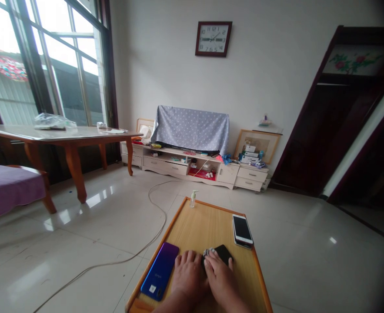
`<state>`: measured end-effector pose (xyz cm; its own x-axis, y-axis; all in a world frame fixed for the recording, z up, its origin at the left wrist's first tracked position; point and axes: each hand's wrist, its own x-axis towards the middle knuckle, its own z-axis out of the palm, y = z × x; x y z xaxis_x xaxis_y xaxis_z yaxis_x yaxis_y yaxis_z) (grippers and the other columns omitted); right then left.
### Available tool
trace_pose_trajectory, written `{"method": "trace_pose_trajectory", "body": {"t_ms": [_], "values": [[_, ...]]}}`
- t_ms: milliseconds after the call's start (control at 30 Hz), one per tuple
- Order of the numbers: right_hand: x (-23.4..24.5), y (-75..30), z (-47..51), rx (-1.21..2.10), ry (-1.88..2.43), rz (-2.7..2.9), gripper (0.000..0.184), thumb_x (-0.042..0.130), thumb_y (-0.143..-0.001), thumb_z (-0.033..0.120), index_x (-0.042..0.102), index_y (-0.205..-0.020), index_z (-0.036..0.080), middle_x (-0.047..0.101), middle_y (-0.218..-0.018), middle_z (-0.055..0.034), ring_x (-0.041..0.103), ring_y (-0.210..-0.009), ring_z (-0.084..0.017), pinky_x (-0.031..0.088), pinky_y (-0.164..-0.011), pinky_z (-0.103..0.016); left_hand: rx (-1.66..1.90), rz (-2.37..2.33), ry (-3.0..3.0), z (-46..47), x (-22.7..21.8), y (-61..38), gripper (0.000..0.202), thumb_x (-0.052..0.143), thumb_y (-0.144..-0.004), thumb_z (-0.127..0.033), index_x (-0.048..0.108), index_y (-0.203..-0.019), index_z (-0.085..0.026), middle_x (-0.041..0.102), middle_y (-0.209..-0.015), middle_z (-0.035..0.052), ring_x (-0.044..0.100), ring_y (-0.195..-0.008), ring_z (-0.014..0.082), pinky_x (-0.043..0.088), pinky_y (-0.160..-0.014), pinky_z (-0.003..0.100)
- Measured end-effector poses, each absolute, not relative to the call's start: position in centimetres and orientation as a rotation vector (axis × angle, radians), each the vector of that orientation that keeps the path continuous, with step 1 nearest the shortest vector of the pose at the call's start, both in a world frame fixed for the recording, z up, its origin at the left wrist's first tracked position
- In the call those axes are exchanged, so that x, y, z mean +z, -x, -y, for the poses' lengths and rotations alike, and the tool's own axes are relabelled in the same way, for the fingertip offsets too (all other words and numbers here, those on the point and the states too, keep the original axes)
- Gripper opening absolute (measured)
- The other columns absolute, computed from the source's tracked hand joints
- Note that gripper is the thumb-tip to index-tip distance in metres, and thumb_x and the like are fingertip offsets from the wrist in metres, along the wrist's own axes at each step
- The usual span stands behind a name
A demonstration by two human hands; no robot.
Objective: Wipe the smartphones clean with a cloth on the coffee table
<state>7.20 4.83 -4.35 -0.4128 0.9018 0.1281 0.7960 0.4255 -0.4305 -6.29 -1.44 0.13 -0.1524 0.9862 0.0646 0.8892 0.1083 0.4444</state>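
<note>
A black phone (224,252) lies aslant on the small wooden tray table (200,221), partly covered by both hands. My left hand (189,271) rests along its left side, fingers close together and bent over that edge; the thumb is hidden. Pressed onto the phone's face by the fingers of my right hand (220,274) is a small crumpled grey-white cloth or tissue (208,251). The right thumb and palm are largely out of sight. Left of my left hand lies a blue-purple phone (161,271), back side up.
A white phone (243,229) lies on another flat item at the tray's right edge. A clear pump bottle (192,199) stands at its far left corner. On the tiled floor runs a cable (164,217). Beyond are a TV cabinet (165,167) and a large table (90,135).
</note>
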Motion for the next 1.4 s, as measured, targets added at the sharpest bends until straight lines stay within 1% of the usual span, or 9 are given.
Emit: {"method": "trace_pose_trajectory", "body": {"t_ms": [167,367,567,767,900,1033,1167,1300,1400], "values": [[-3.9,-7.0,-4.6,0.51,1.453,2.33,0.042,0.03,-0.101,0.042,0.061,-0.128,0.038,0.056,-0.141,-0.0005,0.042,-0.137,-0.023,0.008,-0.117,-0.059,0.616,-2.122,-1.877,1.4,-0.2,6.4,0.053,0.043,-0.08,-0.066,0.06,-0.117,-0.032,0.058,-0.119,0.0067,0.046,-0.116,0.0293,0.028,-0.103,0.045],[-3.9,-6.8,-5.0,0.41,1.571,2.256,0.043,0.028,-0.101,0.042,0.061,-0.128,0.037,0.053,-0.144,-0.0013,0.039,-0.139,-0.024,0.013,-0.115,-0.062,0.606,-2.132,-1.869,1.3,-0.3,6.4,0.052,0.046,-0.078,-0.064,0.06,-0.118,-0.032,0.058,-0.12,0.0066,0.044,-0.117,0.0301,0.026,-0.104,0.046],[-4.2,-5.5,-3.7,0.477,1.469,2.343,0.045,0.027,-0.101,0.039,0.059,-0.132,0.033,0.054,-0.143,-0.0028,0.041,-0.138,-0.023,0.007,-0.117,-0.06,0.609,-2.113,-1.888,1.2,-0.7,6.6,0.042,0.038,-0.087,-0.05,0.06,-0.118,-0.032,0.059,-0.12,0.0067,0.045,-0.115,0.0277,0.027,-0.102,0.045],[-4.1,-6.6,-4.9,0.458,1.559,2.286,0.043,0.029,-0.1,0.04,0.06,-0.129,0.037,0.052,-0.144,0.0002,0.039,-0.139,-0.022,0.006,-0.116,-0.063,0.568,-2.158,-1.875,1.3,-0.4,6.5,0.054,0.043,-0.08,-0.064,0.059,-0.12,-0.032,0.057,-0.121,0.0061,0.044,-0.118,0.0292,0.025,-0.104,0.044],[-4.2,-7.1,-5.5,0.386,1.663,2.192,0.044,0.027,-0.1,0.04,0.059,-0.131,0.036,0.05,-0.146,-0.0012,0.037,-0.14,-0.025,0.009,-0.113,-0.068,0.553,-2.155,-1.865,1.4,-0.3,6.5,0.054,0.047,-0.076,-0.063,0.06,-0.118,-0.032,0.057,-0.121,0.0059,0.043,-0.12,0.0299,0.023,-0.105,0.044],[-4.6,-6.5,-4.5,0.377,1.561,2.289,0.045,0.029,-0.099,0.04,0.058,-0.133,0.032,0.05,-0.146,-0.0033,0.036,-0.141,-0.024,0.01,-0.115,-0.063,0.582,-2.146,-1.874,1.3,-0.6,6.6,0.05,0.042,-0.081,-0.061,0.059,-0.118,-0.033,0.057,-0.121,0.0053,0.044,-0.117,0.0284,0.025,-0.104,0.043],[-4.7,-6.4,-4.1,0.441,1.494,2.346,0.043,0.03,-0.099,0.038,0.06,-0.13,0.036,0.051,-0.145,-0.0015,0.039,-0.14,-0.023,0.009,-0.116,-0.061,0.615,-2.13,-1.885,1.2,-0.9,6.6,0.048,0.041,-0.082,-0.059,0.059,-0.118,-0.032,0.058,-0.12,0.0058,0.045,-0.115,0.0283,0.026,-0.103,0.044],[-4.4,-8.1,-5.6,0.463,1.614,2.23,0.044,0.028,-0.1,0.038,0.063,-0.126,0.037,0.051,-0.145,-0.0007,0.038,-0.14,-0.023,0.01,-0.116,-0.059,0.612,-2.143,-1.869,1.2,-1.0,6.6,0.054,0.05,-0.074,-0.063,0.059,-0.117,-0.031,0.057,-0.12,0.0065,0.043,-0.119,0.0304,0.024,-0.105,0.045],[-4.5,-9.3,-6.8,0.393,1.706,2.11,0.046,0.027,-0.099,0.038,0.061,-0.13,0.032,0.051,-0.146,-0.0034,0.04,-0.138,-0.022,0.019,-0.117,-0.052,0.619,-2.146,-1.866,1.2,-1.1,6.6,0.056,0.056,-0.07,-0.058,0.058,-0.118,-0.031,0.056,-0.122,0.0061,0.041,-0.122,0.0307,0.022,-0.107,0.045]]}}
